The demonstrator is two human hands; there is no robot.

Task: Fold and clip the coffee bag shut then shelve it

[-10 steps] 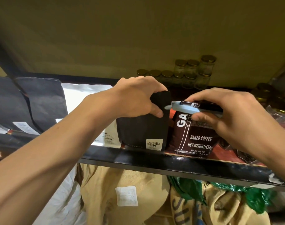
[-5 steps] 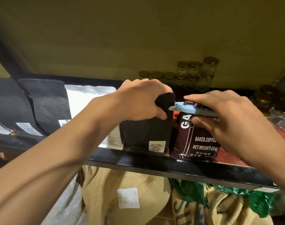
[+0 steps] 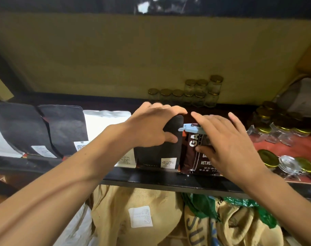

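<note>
The brown coffee bag (image 3: 189, 158) with white lettering stands upright on the black shelf (image 3: 151, 178), its folded top held by a light-blue clip (image 3: 188, 128). My right hand (image 3: 227, 144) hovers over its top and front with the fingers stretched out and apart, and the thumb rests on the bag's front. My left hand (image 3: 151, 127) reaches over the neighbouring black bag (image 3: 158, 157) with straightened fingers. Its thumb lies on that bag's front face. The two bags stand side by side, touching.
A white bag (image 3: 105, 121) and two black bags (image 3: 62, 126) stand further left on the shelf. Gold-lidded glass jars (image 3: 195, 91) line the back wall, and more jars (image 3: 282, 132) crowd the right. Burlap sacks (image 3: 142, 199) fill the space below.
Both hands have loosened: the fingers that pinched the clip and the black bag's top are now stretched out. The brown bag stands on the shelf. The view has tilted slightly upward.
</note>
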